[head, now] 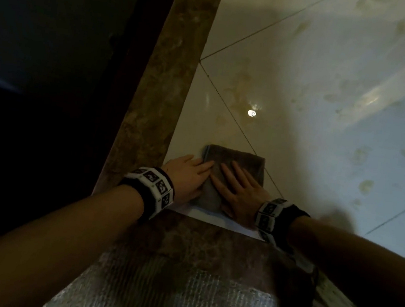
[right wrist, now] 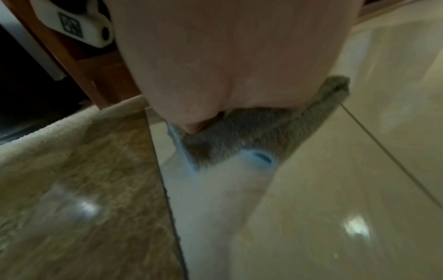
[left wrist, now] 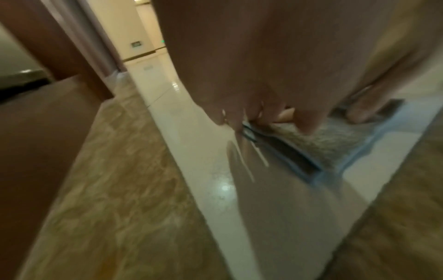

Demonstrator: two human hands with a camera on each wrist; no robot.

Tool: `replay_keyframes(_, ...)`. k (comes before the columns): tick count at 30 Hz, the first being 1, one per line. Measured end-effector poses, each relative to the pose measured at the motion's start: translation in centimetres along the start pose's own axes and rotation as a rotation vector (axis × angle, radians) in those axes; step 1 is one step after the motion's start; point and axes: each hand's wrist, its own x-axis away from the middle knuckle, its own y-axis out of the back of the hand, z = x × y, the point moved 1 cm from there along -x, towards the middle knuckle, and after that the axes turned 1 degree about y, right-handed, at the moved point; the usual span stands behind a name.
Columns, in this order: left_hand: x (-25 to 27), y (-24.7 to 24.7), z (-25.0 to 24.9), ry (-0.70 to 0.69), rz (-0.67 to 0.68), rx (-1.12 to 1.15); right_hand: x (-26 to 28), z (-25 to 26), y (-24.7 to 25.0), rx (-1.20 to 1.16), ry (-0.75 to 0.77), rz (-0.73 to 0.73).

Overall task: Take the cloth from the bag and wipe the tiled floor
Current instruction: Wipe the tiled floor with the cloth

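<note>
Both the left hand (head: 188, 177) and right hand (head: 240, 191) press flat, fingers straight, on a folded grey terry cloth (head: 241, 162) in the corner of the glossy cream tiled floor (head: 306, 89), apparently to wipe it

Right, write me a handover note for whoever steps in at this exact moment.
Left hand: flat, fingers straight, pressing the left edge of the grey cloth.
Right hand: flat on top of the cloth, fingers spread.
The cloth lies folded on the cream tiled floor, in the corner by the brown marble border.
Done: cloth is out and on the floor; no bag in view.
Left: smudges mark the tiles further out, so keep wiping that way.
</note>
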Motion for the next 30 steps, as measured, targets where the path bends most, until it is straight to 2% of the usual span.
replay_keyframes(4, -0.8, 0.1, -0.3, 0.077, 0.014, 0.038, -0.8, -1.4, -0.7, 0.011, 0.085, -0.112)
replay_keyframes(11, -2.5, 0.9, 2.0, 0.188, 0.011, 0.067, -4.0, -4.4, 1.7, 0.044, 0.185, -0.164)
replay_keyframes(17, -1.8, 4.2, 3.8, 0.094, 0.057, 0.025, -5.4, -5.6, 2.6, 0.07, 0.263, -0.157)
replay_keyframes(20, 0.1, 6.0, 4.7, 0.136, 0.157, 0.013, -5.7, -6.1, 4.2, 0.178, 0.323, -0.1)
replay_keyframes(22, 0.3, 6.9, 5.1, 0.142, 0.219, -0.018, -6.1, -6.1, 5.6, 0.222, 0.403, -0.147)
replay_keyframes(25, -0.9, 7.4, 5.5, 0.127, 0.131, -0.07, -7.5, -6.5, 5.5, 0.296, 0.491, -0.147)
replay_keyframes(30, -5.0, 7.2, 6.6, 0.082, -0.084, -0.138, -7.1, -7.9, 4.1, 0.239, 0.43, -0.164)
